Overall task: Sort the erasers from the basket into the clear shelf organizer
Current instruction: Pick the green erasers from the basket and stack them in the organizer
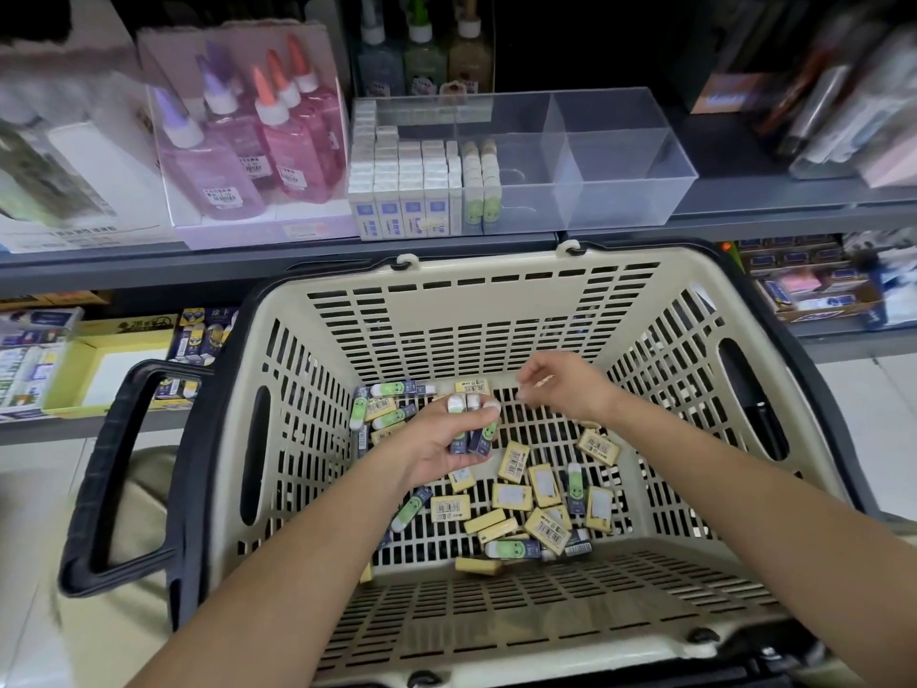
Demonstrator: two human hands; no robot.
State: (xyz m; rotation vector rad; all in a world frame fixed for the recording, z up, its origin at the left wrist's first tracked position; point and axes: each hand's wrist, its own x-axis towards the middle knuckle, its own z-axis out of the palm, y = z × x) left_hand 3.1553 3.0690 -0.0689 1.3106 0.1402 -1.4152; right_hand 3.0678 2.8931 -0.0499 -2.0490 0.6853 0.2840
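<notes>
Several rounded erasers with green faces are gripped in the left hand, with the fingers curled round them. The right hand is held just beside it, loosely curled; whether anything is pinched cannot be told. Flat yellow block erasers are scattered beneath both hands in the slatted beige plastic basket. The clear, boxy shelf organizer is seen well beyond the hands.
</notes>
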